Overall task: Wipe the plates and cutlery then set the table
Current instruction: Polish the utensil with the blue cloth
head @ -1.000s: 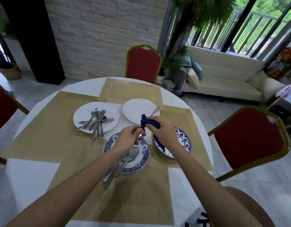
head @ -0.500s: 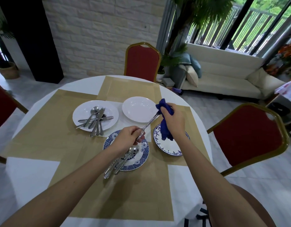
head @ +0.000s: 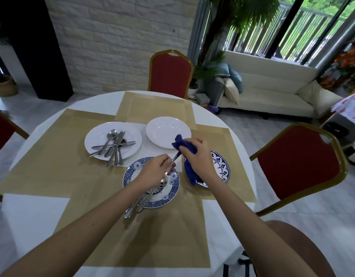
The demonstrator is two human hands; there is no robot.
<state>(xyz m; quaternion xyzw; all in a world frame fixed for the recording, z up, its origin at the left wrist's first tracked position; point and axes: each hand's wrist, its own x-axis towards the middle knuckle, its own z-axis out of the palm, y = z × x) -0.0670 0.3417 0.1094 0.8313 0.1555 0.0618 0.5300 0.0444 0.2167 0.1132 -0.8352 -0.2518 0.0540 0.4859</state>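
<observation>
My left hand (head: 155,169) grips the handle of a metal fork (head: 175,157) above a blue-patterned plate (head: 170,193) that holds more cutlery (head: 139,202). My right hand (head: 196,156) is closed on a dark blue cloth (head: 184,145) wrapped around the fork's far end; the tines are hidden in it. A second blue-patterned plate (head: 220,166) lies under my right hand. Further back sit a white plate (head: 96,140) with several pieces of cutlery (head: 114,146) and an empty white plate (head: 164,130).
The round table (head: 32,212) has a white cloth and tan placemats (head: 52,166). Red chairs stand at the far side (head: 169,73), right (head: 298,162) and left (head: 0,134). A white sofa (head: 272,92) and plants are beyond.
My right hand slid the cloth out along the fork to its tip, then back down toward my left hand. My left hand has kept its hold on the handle.
</observation>
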